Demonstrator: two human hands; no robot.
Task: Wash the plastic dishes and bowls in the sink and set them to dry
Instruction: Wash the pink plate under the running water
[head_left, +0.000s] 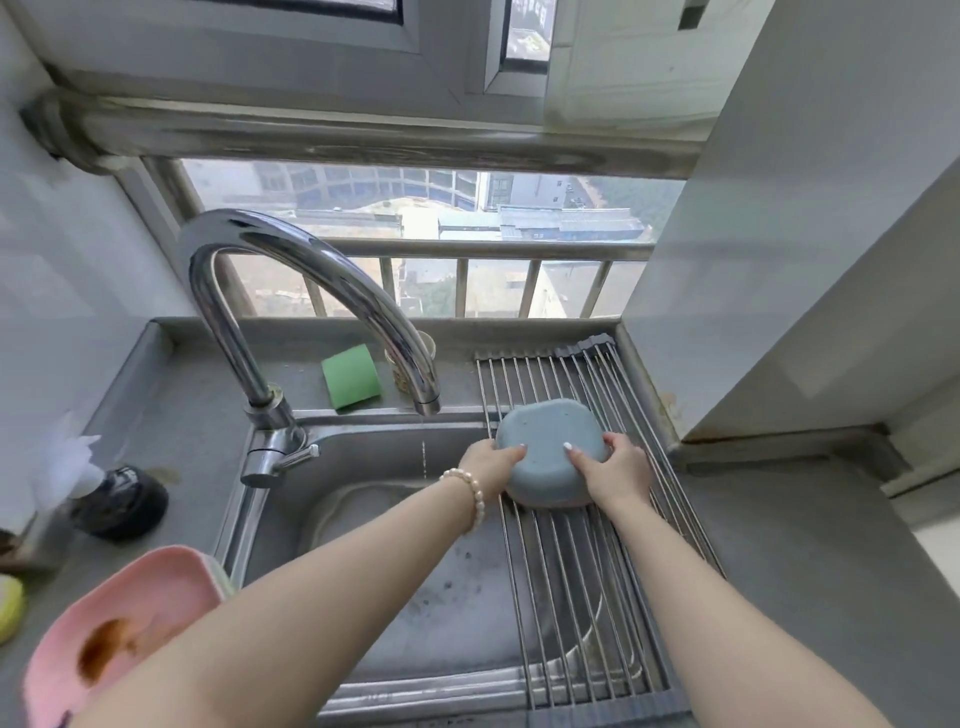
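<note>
A blue plastic bowl (548, 447) lies upside down on the roll-up metal drying rack (582, 571) that spans the right side of the steel sink (415, 587). My left hand (491, 465) holds the bowl's left edge, thumb on its base. My right hand (618, 470) holds its right edge, thumb likewise on top. A pink plastic dish (119, 639) with a brown stain sits on the counter at the lower left, partly behind my left arm.
The curved faucet (311, 291) arches over the sink with a thin trickle below its spout. A green sponge (350, 376) and a cup stand on the back ledge. A dark round object (122, 501) and a yellow item (8, 608) sit on the left counter.
</note>
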